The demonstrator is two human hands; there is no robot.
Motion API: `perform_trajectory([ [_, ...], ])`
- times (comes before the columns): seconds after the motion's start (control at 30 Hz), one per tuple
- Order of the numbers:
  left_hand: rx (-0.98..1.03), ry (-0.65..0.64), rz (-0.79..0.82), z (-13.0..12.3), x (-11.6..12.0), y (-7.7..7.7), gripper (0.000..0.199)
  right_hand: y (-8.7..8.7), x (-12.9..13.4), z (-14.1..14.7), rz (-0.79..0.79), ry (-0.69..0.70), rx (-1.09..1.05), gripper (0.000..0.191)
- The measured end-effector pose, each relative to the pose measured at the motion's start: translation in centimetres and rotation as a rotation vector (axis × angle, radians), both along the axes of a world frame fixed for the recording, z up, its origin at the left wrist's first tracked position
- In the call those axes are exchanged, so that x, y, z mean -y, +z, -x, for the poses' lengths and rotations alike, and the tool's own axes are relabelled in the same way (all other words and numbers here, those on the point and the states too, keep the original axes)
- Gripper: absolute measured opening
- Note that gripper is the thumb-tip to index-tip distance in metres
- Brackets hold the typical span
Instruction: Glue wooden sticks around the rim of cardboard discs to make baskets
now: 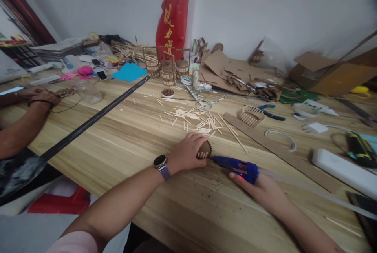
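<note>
My left hand [188, 153], with a watch on its wrist, is closed around a small round brown piece [204, 150] edged with short sticks. In my right hand [260, 190] is a blue glue gun [237, 166] with a small red light; its nozzle points left and reaches the edge of the round piece. Just beyond my hands, many short pale sticks [184, 113] lie scattered on the wooden table [141, 143]. Dark specks dot the wood below the glue gun.
A long brown strip [279, 151], a slatted piece [251, 115], blue-handled pliers [272, 113] and a white bar [344, 168] lie right. Small lantern-like baskets [168, 72] stand behind near a red bag [172, 23]. Another person's hands [43, 96] are at the left.
</note>
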State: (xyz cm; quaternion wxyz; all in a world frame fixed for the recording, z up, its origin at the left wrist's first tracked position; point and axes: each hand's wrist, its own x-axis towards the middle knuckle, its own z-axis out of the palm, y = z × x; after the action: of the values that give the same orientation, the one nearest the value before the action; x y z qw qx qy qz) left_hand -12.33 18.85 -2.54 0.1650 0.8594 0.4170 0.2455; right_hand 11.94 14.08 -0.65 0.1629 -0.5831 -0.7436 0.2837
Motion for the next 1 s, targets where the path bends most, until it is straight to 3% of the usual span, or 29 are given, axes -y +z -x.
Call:
perform_trajectory([
  [1.0, 0.016, -0.006, 0.007, 0.02, -0.05, 0.05, 0.064, -0.23, 0.12, 0.08, -0.065, -0.014, 0.055, 0.046],
])
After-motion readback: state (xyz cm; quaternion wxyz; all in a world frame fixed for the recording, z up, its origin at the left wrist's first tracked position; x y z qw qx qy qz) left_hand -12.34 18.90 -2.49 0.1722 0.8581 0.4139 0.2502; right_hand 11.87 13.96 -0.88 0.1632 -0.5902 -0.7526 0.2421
